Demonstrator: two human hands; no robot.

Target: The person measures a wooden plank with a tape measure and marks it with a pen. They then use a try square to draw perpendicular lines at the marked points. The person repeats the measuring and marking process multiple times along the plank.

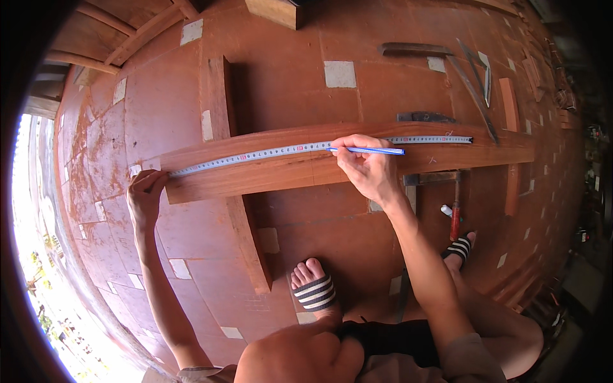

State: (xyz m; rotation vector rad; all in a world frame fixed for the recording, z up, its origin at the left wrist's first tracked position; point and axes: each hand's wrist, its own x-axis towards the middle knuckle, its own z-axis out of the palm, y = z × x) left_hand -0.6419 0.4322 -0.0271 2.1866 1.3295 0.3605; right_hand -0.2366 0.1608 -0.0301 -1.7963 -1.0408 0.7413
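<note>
A long reddish-brown wooden board [220,185] lies across the middle, slightly tilted. Along its top runs the pale blade of a tape measure [274,152], ending at the right in a dark tip. At the board's left end, my left hand [145,191] is closed on the tape measure, thumb and fingers pinched together. My right hand [370,167] rests over the middle of the board beside the blade, closed round a blue pen [383,151] with its point to the left. Part of the blade is hidden behind my right hand.
Two wooden crosspieces [249,249] [511,191] lie under the board. A clamp with a red handle [455,223] grips near its right part. Dark metal bars [415,49] lie at the far right. My sandalled feet [314,290] stand on the reddish tiled floor [191,236].
</note>
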